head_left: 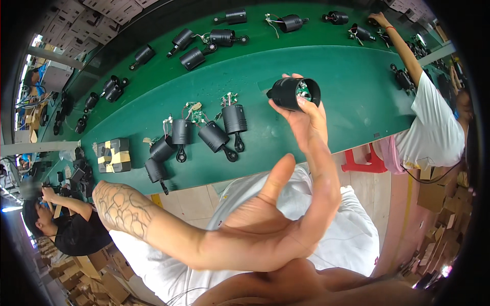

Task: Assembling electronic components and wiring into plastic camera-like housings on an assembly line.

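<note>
My right hand [312,120] grips a black cylindrical housing [284,95] above the bench. Its open end faces right, and a green circuit board [304,91] shows inside. The thumb lies at the rim near the board, and fingers wrap behind the housing. Lower down, my left hand [260,217] is turned palm up beside my right forearm, thumb stretched out and nothing visible in it. Its other fingers are hidden by the right forearm. Left of the held housing, several similar black housings [235,120] lie on the green bench [286,148], with wires and small circuit boards [195,113] hanging out.
A black block with yellow tape [114,155] sits at the bench's left. Along the far green strip [168,64] lie several more housings [222,37]. At right a person in a white shirt [434,127] reaches over it; another in black [76,224] works at left. A red stool [363,159] stands below.
</note>
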`<action>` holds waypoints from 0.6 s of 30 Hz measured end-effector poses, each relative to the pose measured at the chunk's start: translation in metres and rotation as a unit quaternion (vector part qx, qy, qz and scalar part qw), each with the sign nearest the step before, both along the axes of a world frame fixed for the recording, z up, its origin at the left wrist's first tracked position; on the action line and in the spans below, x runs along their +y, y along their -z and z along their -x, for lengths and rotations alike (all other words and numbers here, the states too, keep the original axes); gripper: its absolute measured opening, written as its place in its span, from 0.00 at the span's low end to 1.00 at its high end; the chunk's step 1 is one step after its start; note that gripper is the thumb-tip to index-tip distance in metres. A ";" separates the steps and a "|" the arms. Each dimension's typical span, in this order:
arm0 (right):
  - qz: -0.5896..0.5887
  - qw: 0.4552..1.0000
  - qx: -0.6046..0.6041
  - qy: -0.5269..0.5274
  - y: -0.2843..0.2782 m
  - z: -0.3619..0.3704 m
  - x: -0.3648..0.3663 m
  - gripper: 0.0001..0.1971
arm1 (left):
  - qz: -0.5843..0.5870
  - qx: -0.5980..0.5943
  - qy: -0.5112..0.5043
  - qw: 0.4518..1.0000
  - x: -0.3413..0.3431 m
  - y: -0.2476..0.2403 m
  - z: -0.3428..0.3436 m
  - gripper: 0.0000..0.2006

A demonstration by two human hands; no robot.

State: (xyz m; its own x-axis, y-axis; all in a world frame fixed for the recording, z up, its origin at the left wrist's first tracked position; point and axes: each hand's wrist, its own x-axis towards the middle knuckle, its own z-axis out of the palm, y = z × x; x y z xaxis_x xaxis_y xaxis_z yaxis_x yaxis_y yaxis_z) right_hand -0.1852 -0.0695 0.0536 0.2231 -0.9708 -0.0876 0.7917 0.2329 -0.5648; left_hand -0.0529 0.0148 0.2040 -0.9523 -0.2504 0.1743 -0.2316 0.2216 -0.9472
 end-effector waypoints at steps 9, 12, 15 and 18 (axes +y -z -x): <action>0.158 0.966 0.189 0.072 0.002 -0.003 0.012 0.30 | -0.299 0.302 -0.142 0.894 -0.039 0.063 -0.050 0.10; 0.206 0.947 0.234 0.079 0.007 -0.005 0.010 0.29 | -0.400 0.428 -0.118 0.802 -0.039 0.081 -0.051 0.11; 0.218 0.944 0.237 0.073 0.009 -0.007 0.008 0.28 | -0.434 0.493 -0.106 0.747 -0.039 0.095 -0.053 0.11; 0.202 0.957 0.200 0.055 0.010 -0.010 0.008 0.27 | -0.449 0.562 -0.095 0.688 -0.038 0.104 -0.056 0.12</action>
State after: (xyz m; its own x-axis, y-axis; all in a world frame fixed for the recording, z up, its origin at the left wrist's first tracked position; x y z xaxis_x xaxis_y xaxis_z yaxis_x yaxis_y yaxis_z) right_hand -0.1754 -0.0615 0.0431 0.1453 -0.9589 0.2435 0.4999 -0.1413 -0.8545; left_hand 0.0027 -0.0228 0.0997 -0.2772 -0.8395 0.4673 -0.8119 0.4648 0.3533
